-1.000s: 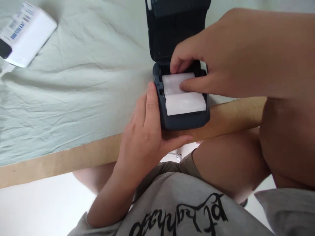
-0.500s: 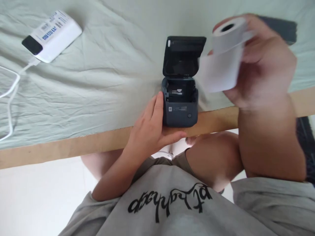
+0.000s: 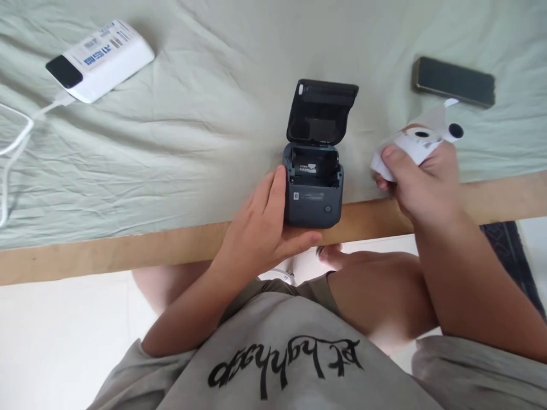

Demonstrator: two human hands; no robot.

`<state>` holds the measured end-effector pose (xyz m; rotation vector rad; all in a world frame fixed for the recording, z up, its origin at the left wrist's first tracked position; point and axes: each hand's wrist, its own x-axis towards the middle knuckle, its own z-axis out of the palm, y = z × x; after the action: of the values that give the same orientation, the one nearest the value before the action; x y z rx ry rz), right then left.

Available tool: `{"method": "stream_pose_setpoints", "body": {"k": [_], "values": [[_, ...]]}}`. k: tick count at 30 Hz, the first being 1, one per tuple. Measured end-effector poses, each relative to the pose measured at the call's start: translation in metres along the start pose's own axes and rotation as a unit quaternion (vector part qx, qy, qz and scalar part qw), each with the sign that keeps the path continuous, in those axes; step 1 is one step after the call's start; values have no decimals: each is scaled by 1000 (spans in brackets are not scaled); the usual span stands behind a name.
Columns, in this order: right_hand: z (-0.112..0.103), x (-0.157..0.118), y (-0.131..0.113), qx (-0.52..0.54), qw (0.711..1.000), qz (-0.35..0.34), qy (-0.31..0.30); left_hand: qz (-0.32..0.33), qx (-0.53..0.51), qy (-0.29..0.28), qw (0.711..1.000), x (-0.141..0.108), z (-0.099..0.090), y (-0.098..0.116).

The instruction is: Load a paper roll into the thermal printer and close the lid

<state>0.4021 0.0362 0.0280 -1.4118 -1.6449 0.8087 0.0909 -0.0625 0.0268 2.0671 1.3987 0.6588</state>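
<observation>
A small dark printer (image 3: 313,210) lies near the table's front edge with its black lid (image 3: 321,111) flipped up and its compartment exposed. My left hand (image 3: 262,222) rests against the printer's left side, fingers extended and thumb stretched along its front. To the right of the printer, my right hand (image 3: 421,176) is wrapped round a white paper roll (image 3: 412,147), with the thumb on the paper. A black round piece (image 3: 456,131) shows at the right end of the white paper, just above the fingers; what it belongs to is unclear.
A white power bank (image 3: 106,62) with a cable (image 3: 25,134) lies on the green cloth (image 3: 205,114) at the upper left. A dark rectangular object (image 3: 455,81) lies beyond my right hand. The table's wooden edge (image 3: 128,250) runs along the front.
My right hand has moved down with the paper roll and turned it, uncovering the dark rectangular object behind. My left hand remains beside the printer.
</observation>
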Motion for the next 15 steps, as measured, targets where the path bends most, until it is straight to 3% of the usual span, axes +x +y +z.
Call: {"method": "stream_pose_setpoints", "body": {"k": [6, 11, 15], "values": [[-11, -4, -5, -121, 991, -55, 13, -5, 7, -17, 1000, 0, -3, 2], [-9, -2, 7, -188, 977, -100, -4, 22, 12, 3, 1000, -3, -1, -5], [-15, -6, 2, -209, 968, -141, -18, 41, 28, 15, 999, -6, 0, -8]]}}
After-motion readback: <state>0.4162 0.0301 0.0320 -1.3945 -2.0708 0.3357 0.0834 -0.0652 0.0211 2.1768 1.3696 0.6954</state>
